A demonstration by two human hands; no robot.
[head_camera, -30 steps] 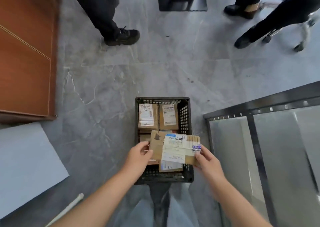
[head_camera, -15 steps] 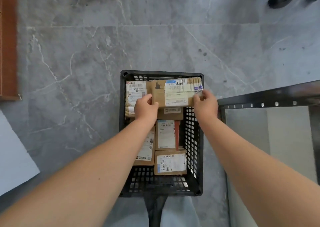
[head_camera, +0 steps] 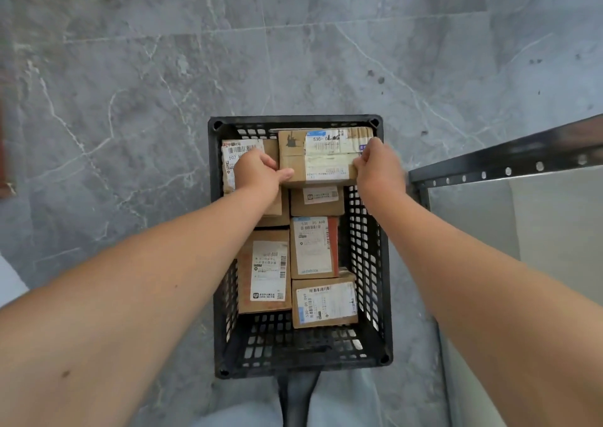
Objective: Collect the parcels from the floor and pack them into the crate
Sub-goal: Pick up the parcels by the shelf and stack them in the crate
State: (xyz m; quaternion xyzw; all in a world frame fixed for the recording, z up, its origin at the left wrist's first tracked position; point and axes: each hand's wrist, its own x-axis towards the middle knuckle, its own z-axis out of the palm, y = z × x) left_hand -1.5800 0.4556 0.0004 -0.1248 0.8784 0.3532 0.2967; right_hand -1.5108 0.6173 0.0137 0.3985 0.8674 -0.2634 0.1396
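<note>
A black slatted plastic crate (head_camera: 372, 250) stands on the grey floor directly below me. Several brown cardboard parcels with white labels lie inside it. At the crate's far right corner I hold a long cardboard parcel (head_camera: 321, 157) with a white label, tilted against the far wall above the others. My left hand (head_camera: 259, 172) grips its left end and my right hand (head_camera: 378, 165) grips its right end. Another parcel (head_camera: 239, 152) lies at the far left, partly under my left hand.
A black metal frame with pale panels (head_camera: 509, 165) stands close to the crate's right side. Grey marble floor (head_camera: 163, 84) surrounds the crate. A reddish wooden edge (head_camera: 5, 165) shows at far left. My legs are just below the crate's near rim.
Both hands carried the long parcel from the crate's near side to its far end and lowered it there. The view tipped down and closer to the crate.
</note>
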